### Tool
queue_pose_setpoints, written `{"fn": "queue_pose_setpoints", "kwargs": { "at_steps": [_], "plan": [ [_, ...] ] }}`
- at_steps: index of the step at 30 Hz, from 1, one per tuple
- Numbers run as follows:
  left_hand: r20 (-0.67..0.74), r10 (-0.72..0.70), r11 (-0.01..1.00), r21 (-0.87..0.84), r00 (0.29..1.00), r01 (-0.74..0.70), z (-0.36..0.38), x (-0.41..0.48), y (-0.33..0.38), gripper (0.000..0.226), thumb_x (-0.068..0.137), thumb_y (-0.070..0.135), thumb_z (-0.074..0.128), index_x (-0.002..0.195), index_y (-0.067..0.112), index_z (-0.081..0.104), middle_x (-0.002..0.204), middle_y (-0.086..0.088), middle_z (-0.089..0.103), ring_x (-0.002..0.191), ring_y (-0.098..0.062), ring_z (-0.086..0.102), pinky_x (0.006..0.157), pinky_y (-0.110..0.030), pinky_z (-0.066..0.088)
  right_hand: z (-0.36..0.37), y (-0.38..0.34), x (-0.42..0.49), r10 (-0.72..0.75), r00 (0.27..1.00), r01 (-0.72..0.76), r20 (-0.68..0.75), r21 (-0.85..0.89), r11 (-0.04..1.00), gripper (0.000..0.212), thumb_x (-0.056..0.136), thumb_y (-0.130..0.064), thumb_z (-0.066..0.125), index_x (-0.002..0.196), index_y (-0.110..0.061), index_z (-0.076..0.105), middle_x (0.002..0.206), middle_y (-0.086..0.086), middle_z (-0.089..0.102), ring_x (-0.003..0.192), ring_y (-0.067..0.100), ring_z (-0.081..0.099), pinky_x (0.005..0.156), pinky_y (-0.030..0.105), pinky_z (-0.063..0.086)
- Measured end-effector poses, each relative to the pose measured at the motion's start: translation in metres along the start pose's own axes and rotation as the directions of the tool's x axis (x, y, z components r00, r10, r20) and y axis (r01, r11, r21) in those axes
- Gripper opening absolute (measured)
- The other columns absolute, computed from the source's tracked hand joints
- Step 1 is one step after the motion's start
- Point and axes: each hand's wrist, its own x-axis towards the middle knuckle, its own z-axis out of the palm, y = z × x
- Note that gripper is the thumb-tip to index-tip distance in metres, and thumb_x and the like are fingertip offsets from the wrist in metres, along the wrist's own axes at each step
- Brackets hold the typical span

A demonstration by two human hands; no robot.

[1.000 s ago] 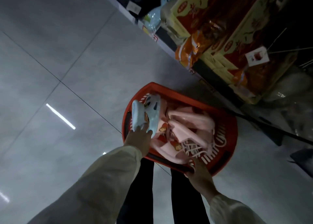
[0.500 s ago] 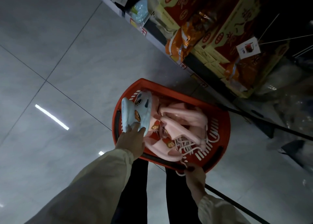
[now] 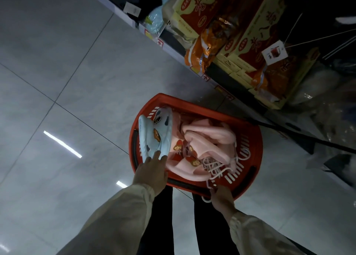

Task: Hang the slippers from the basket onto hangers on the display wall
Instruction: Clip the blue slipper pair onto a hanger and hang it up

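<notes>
A red plastic basket (image 3: 256, 139) sits on the tiled floor in front of me. Several pink slippers (image 3: 210, 137) and white plastic hangers (image 3: 213, 166) lie inside it. My left hand (image 3: 152, 173) grips the heel end of a pair of light blue slippers (image 3: 154, 135) with cartoon charms, held at the basket's left side. My right hand (image 3: 221, 197) is at the basket's near rim, closed on a white hanger (image 3: 207, 198) whose hook curls below my fingers.
A low shelf edge (image 3: 173, 52) runs diagonally at the upper right, stacked with red and yellow boxes (image 3: 252, 42) and orange packets. Thin metal display hooks (image 3: 317, 38) with a tag stick out at the far right. My dark trouser legs are below the basket.
The view has shifted slightly. My left hand keeps its hold on the blue slippers at the basket's left side. My right hand has drawn a white hanger to the near rim.
</notes>
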Motion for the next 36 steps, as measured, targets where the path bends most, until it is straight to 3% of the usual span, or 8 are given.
{"fn": "queue_pose_setpoints", "kwargs": {
  "at_steps": [4,8,12,18,25,29,32,36],
  "plan": [
    [-0.004,0.001,1.000,-0.003,1.000,-0.001,-0.001,-0.008,0.000,0.046,0.099,0.029,0.049,0.143,0.019,0.043,0.150,-0.004,0.036,0.118,-0.026,0.055,0.096,-0.038,0.052,-0.024,-0.003,-0.032,0.174,0.985,-0.163,-0.003,0.326,0.931,0.022,0.099,-0.010,0.050,0.106,0.007,0.062,0.096,0.022,0.067,0.059,0.029,0.065,0.037,0.019,0.045],
    [-0.007,-0.007,1.000,-0.007,1.000,0.007,-0.005,-0.013,0.004,0.048,0.098,0.030,0.050,0.144,0.020,0.042,0.150,-0.003,0.035,0.119,-0.024,0.054,0.097,-0.037,0.051,-0.037,0.008,-0.064,0.175,0.984,-0.172,0.036,0.449,0.877,0.023,0.095,-0.020,0.058,0.089,0.000,0.068,0.071,0.014,0.074,0.056,0.031,0.071,0.058,0.039,0.061],
    [-0.027,-0.005,1.000,-0.029,1.000,0.004,-0.013,-0.018,0.012,0.048,0.099,0.031,0.049,0.145,0.020,0.041,0.152,-0.003,0.033,0.120,-0.025,0.054,0.097,-0.039,0.051,-0.048,0.012,-0.089,0.190,0.958,-0.276,0.214,0.515,0.812,0.026,0.097,-0.024,0.061,0.093,0.001,0.069,0.073,0.016,0.075,0.057,0.028,0.069,0.053,0.032,0.052],
    [0.049,0.151,0.987,-0.055,0.987,-0.148,-0.019,-0.025,0.024,0.087,0.089,0.036,0.069,0.157,0.031,0.016,0.162,0.001,0.021,0.140,-0.028,0.038,0.109,-0.044,0.042,-0.064,0.001,-0.123,0.105,0.975,-0.201,0.196,0.569,0.797,0.030,0.098,-0.035,0.061,0.101,-0.005,0.066,0.073,0.012,0.075,0.050,0.023,0.065,0.046,0.028,0.049],
    [0.148,0.203,0.979,-0.001,0.968,-0.205,-0.011,-0.027,0.034,0.099,0.087,0.043,0.072,0.159,0.036,0.004,0.167,0.004,0.004,0.153,-0.026,0.008,0.122,-0.047,0.022,-0.080,-0.002,-0.114,0.062,0.921,-0.352,0.384,0.757,0.550,0.015,0.100,-0.011,0.051,0.105,0.000,0.059,0.064,0.008,0.056,0.045,0.019,0.052,0.046,0.031,0.042],
    [0.147,0.196,0.981,-0.022,0.970,-0.195,-0.004,-0.026,0.031,0.095,0.088,0.042,0.071,0.158,0.034,0.008,0.165,0.004,0.008,0.150,-0.028,0.016,0.120,-0.045,0.025,-0.068,0.009,-0.085,0.161,0.948,-0.291,0.273,0.546,0.786,0.021,0.100,-0.012,0.054,0.081,-0.002,0.058,0.056,0.010,0.056,0.040,0.017,0.041,0.041,0.025,0.032],
    [0.152,0.187,0.982,-0.031,0.970,-0.185,-0.001,-0.026,0.026,0.094,0.088,0.042,0.071,0.159,0.033,0.009,0.166,0.003,0.008,0.150,-0.028,0.016,0.120,-0.045,0.024,-0.064,0.015,-0.063,0.051,0.993,-0.080,0.104,0.305,0.949,0.021,0.099,-0.009,0.057,0.081,-0.002,0.066,0.064,0.009,0.062,0.034,0.007,0.044,0.039,0.021,0.034],
    [0.171,0.183,0.983,-0.047,0.968,-0.177,-0.003,-0.025,0.024,0.092,0.089,0.040,0.071,0.159,0.031,0.011,0.167,0.004,0.005,0.153,-0.025,0.008,0.122,-0.047,0.021,-0.065,0.016,-0.030,-0.125,0.986,0.115,0.115,0.086,0.990,0.019,0.099,-0.011,0.058,0.085,-0.012,0.070,0.090,0.006,0.070,0.073,0.006,0.066,0.064,0.016,0.056]
  ]
}}
